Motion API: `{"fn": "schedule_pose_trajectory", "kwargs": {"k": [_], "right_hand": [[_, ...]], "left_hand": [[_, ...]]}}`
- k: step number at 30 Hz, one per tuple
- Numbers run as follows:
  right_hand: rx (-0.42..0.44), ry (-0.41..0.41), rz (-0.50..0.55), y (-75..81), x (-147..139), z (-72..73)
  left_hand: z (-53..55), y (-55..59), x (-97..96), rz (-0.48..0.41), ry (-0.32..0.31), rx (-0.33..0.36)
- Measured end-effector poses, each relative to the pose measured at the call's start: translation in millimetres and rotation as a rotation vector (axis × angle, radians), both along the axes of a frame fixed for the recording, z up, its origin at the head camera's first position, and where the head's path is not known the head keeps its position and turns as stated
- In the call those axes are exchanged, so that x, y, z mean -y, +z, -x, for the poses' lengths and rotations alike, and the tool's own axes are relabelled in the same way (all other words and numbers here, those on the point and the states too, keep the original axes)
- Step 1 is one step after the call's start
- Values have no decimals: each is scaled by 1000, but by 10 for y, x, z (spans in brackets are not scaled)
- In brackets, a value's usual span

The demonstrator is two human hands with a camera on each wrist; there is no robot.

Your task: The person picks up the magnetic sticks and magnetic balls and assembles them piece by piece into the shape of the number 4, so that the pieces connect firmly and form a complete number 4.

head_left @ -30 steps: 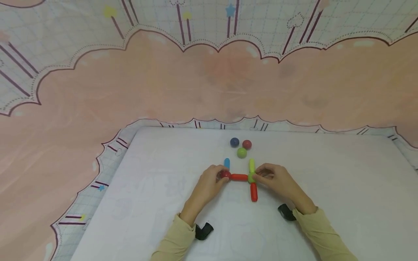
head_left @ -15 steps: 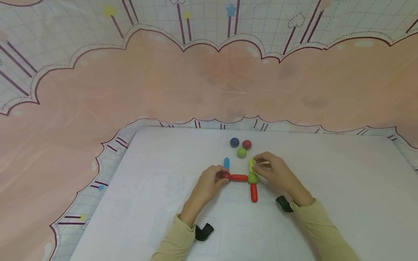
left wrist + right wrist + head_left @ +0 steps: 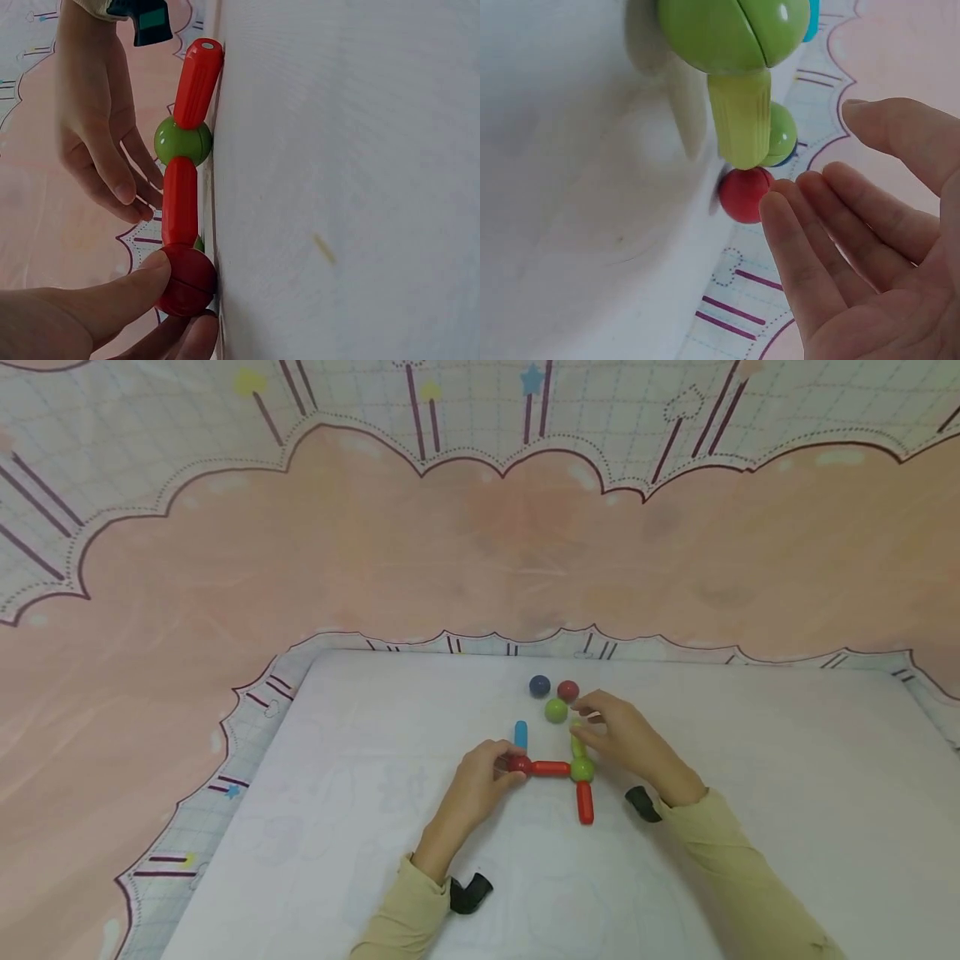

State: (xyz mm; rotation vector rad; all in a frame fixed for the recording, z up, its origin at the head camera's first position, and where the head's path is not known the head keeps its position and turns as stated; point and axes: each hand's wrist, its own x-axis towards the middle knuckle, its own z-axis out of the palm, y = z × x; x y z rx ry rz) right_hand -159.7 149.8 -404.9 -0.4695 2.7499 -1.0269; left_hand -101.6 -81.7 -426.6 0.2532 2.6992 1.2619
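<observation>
My left hand (image 3: 474,783) pinches a red ball (image 3: 191,283) between thumb and fingers. A red rod (image 3: 551,768) joins this ball to a green ball (image 3: 582,769) on its right. From the green ball a yellow-green rod (image 3: 740,120) points away, and a second red rod (image 3: 585,803) points toward me. Behind the held ball lies a blue rod (image 3: 521,735); fingers hide whether it joins. Beside the yellow-green rod, my right hand (image 3: 622,743) hovers with fingers spread loosely and nothing held. Its fingertips are near the loose red ball (image 3: 567,691).
Next to the loose red ball sit a loose green ball (image 3: 556,710) and a dark blue ball (image 3: 539,686), toward the table's far edge. Everything rests on a white table (image 3: 337,827). Black straps with wrist devices (image 3: 471,893) hang by the sleeves.
My right hand has left the joined green ball and moved away from me along the yellow-green rod toward the loose balls. The left hand stays on its red ball.
</observation>
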Motion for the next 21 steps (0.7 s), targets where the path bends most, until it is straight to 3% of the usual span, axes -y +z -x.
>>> {"fn": "schedule_pose_trajectory", "kwargs": {"k": [10, 21], "right_hand": [[-67, 50, 28, -13, 118, 126], [-48, 40, -33, 12, 212, 150]], "left_hand": [[17, -1, 14, 19, 6, -2], [14, -9, 17, -18, -17, -8]]}}
